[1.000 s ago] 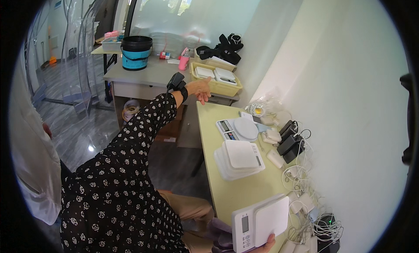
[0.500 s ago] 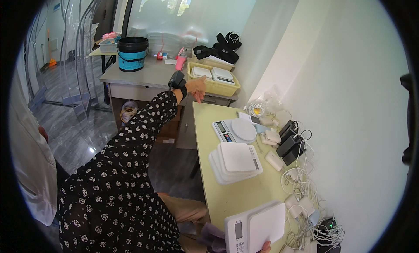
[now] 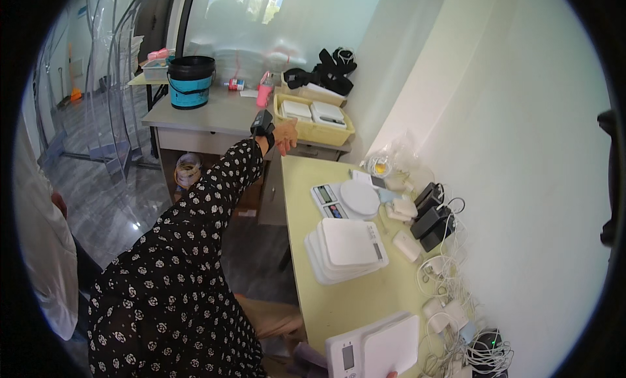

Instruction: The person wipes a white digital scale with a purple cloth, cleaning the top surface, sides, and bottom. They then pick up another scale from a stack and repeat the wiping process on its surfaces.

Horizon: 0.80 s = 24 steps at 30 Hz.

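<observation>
My left arm, in a black patterned sleeve with a black device strapped at the wrist, stretches forward. My left hand (image 3: 285, 135) is in the air beside the yellow basket (image 3: 319, 134), its fingers apart and holding nothing. In the basket lie white kitchen scales (image 3: 328, 114). At the bottom, a fingertip of my right hand (image 3: 392, 375) shows on a white kitchen scale (image 3: 388, 345), held over the near table edge; the rest of that hand is out of the picture. A second white slab seems to lie under this scale.
On the yellow table (image 3: 339, 301) sit a stack of white scales (image 3: 352, 242) and a scale with a round plate (image 3: 358, 199). Tangled cables and adapters (image 3: 443, 280) line the wall. A black-and-blue bucket (image 3: 190, 85) stands on the far desk. Someone in white (image 3: 45, 247) is at left.
My left hand has shifted slightly left and down, remaining near the basket. The held scale sits lower in the picture, and the whole view has moved a little.
</observation>
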Motion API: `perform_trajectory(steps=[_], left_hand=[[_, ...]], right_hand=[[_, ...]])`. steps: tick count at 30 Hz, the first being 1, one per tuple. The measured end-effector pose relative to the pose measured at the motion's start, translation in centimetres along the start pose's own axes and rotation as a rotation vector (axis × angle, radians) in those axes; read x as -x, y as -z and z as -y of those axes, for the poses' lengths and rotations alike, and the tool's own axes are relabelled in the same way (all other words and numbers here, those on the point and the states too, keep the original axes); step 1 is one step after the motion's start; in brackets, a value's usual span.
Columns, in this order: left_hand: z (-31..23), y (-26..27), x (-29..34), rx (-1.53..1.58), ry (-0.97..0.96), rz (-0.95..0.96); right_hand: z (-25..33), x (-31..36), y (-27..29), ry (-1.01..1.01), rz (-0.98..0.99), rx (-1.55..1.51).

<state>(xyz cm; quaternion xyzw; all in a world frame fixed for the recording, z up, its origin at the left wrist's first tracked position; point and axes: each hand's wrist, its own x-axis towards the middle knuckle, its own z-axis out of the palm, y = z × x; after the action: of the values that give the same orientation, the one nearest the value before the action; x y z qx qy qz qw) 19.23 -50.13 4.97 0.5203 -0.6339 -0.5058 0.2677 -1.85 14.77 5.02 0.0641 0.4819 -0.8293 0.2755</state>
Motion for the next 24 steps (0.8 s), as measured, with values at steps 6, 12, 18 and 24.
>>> perform_trajectory(steps=[6, 12, 18, 24], left_hand=[[-5.0, -8.0, 6.9, -0.303, -0.147, 0.799], [-2.5, -15.6, 13.9, -0.317, -0.322, 1.001], [-2.6, -12.0, 9.6, -0.038, -0.172, 0.687], [-1.0, -3.6, -1.3, -0.061, -0.019, 0.100]], right_hand=[[-1.8, -3.2, 2.5, -0.010, -0.055, 0.051], [-3.3, -4.6, 4.3, -0.049, -0.055, 0.051], [-1.7, -2.3, 1.1, -0.032, -0.066, 0.096], [-0.4, -0.2, -2.1, 0.028, -0.140, 0.227]])
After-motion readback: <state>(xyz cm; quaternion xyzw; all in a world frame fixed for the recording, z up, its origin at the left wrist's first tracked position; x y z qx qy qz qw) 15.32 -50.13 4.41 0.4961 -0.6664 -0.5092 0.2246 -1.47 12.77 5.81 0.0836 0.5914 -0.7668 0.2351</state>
